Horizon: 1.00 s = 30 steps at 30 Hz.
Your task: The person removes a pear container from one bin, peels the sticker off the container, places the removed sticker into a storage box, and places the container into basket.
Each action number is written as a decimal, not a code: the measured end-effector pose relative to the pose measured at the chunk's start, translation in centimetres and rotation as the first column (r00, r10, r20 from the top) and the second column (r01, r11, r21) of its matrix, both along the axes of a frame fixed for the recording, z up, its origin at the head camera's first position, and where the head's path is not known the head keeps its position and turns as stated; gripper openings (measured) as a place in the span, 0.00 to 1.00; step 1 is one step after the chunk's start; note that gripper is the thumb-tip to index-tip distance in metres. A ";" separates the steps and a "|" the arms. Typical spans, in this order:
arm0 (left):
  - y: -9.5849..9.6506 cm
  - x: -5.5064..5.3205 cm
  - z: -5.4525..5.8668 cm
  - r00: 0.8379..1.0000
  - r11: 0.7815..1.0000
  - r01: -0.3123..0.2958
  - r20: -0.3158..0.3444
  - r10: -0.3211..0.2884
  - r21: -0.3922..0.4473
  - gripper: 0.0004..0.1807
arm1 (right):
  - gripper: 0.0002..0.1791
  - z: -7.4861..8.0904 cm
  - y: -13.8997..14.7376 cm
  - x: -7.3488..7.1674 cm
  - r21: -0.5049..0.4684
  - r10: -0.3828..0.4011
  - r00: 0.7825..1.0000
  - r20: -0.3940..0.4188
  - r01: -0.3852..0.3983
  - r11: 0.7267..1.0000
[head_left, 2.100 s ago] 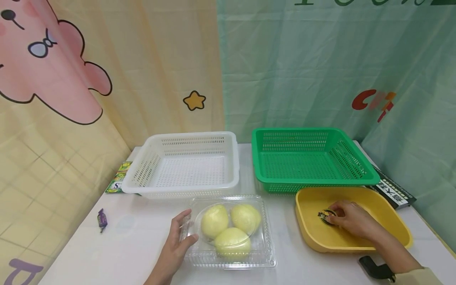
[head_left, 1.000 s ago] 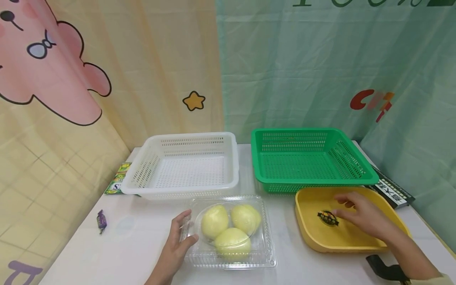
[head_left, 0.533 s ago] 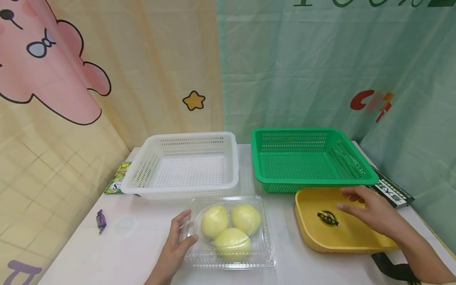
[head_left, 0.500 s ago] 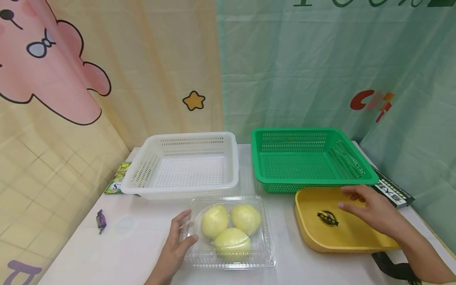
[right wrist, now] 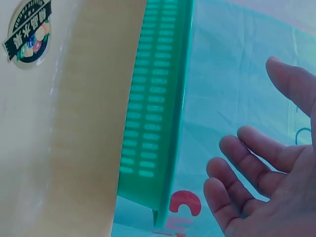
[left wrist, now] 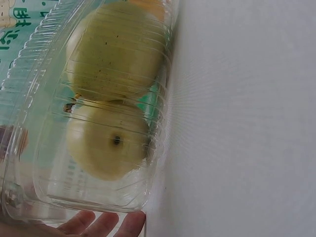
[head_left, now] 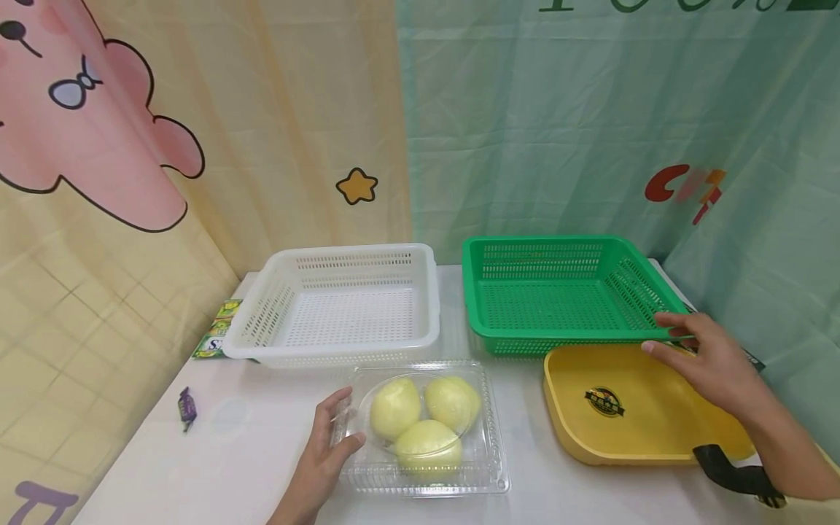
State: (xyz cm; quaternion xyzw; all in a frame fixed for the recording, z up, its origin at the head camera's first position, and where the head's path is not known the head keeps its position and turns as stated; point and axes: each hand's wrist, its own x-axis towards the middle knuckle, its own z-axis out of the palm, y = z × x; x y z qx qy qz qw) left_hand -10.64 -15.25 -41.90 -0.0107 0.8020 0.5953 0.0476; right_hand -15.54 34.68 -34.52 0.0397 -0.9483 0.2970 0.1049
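A clear plastic clamshell box (head_left: 479, 474) holding three pale yellow-green fruits (head_left: 429, 445) sits at the front middle of the table. Around its left edge my left hand (head_left: 321, 441) grips the box, thumb over the front part; the left wrist view shows fingertips (left wrist: 133, 224) against its end. My right hand (head_left: 715, 364) hovers above the back right of a yellow basin (head_left: 682, 445), near a green basket (head_left: 584, 335). Its fingers are loosely bent and hold nothing in the right wrist view. A round dark label (head_left: 604, 402) with fruit pictures lies flat on the basin's floor.
A white perforated basket (head_left: 335, 350) stands at the back left, partly over green packets (head_left: 219, 328). A purple wrapped candy (head_left: 187, 408) lies at the far left. A dark printed item (head_left: 755, 361) shows partly behind my right hand. Curtains (head_left: 525, 146) hang behind.
The right hand has let go of the label and moved up and right, from inside the yellow basin toward the green basket's corner. The left hand and box have stayed put.
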 end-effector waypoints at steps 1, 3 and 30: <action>0.0 0.0 0.0 1.000 1.000 0.000 0.001 0.000 0.002 0.35 | 0.33 0.0 0.1 -0.1 -0.006 -0.001 1.000 -0.002 0.001 1.000; 0.0 0.0 0.0 1.000 1.000 0.002 0.001 -0.002 0.003 0.35 | 0.33 0.1 0.2 -0.3 -0.015 0.001 1.000 -0.019 -0.001 1.000; -0.1 0.0 -0.2 1.000 1.000 0.011 -0.009 -0.011 0.003 0.35 | 0.40 -0.2 2.2 -3.4 -0.089 -0.104 0.993 -0.051 0.099 0.991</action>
